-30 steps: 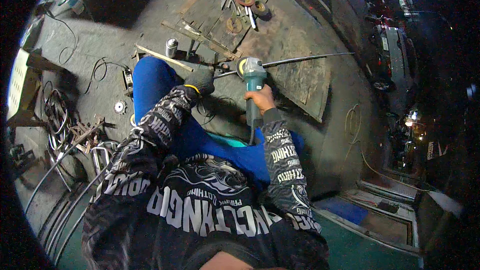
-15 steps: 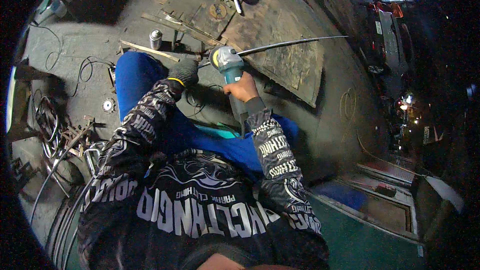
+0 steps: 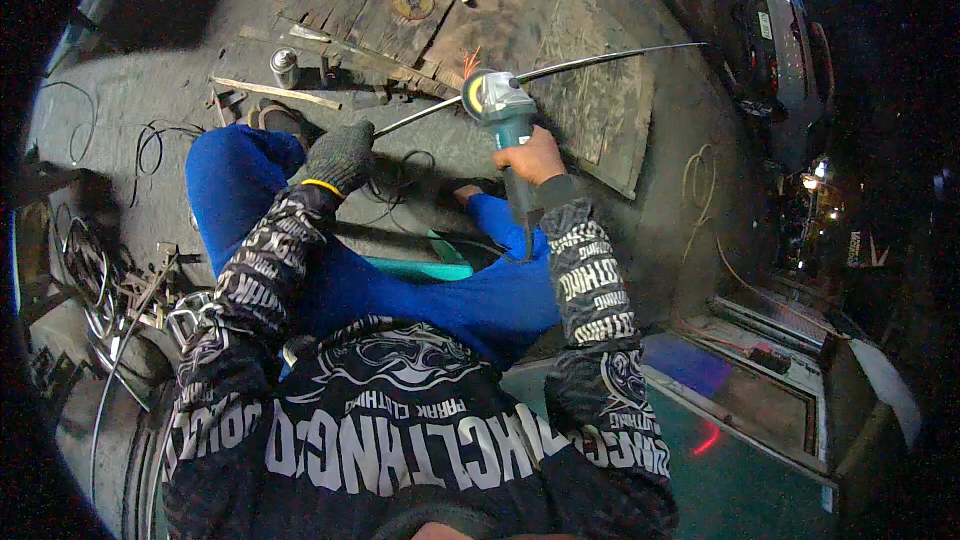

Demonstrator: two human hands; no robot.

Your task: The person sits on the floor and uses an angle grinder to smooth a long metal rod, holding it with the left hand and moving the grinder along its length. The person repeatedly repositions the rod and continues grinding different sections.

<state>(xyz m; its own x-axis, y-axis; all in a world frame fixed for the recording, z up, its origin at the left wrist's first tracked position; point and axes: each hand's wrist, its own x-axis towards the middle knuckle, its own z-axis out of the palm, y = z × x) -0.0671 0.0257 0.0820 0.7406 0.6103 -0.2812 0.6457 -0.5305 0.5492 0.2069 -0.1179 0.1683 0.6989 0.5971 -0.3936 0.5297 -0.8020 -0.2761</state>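
My right hand, bare, is wrapped round the teal body of an angle grinder. The grinder's yellowish disc meets a long thin metal rod, and orange sparks show just beyond it. In a grey knitted glove with a yellow cuff, my left hand is closed on the rod's near-left end. From there the rod slants up past the disc to the far right. The fingertips of the glove are partly hidden.
A spray can and a wooden strip lie beyond my left knee. Worn plywood covers the floor ahead, with a loose grinding disc on it. Metal scraps and cables are at left; a framed panel is at lower right.
The grinder has moved right along the rod, and sparks now show at its disc. My left hand has shifted left and nearer, with more rod exposed between the hands.
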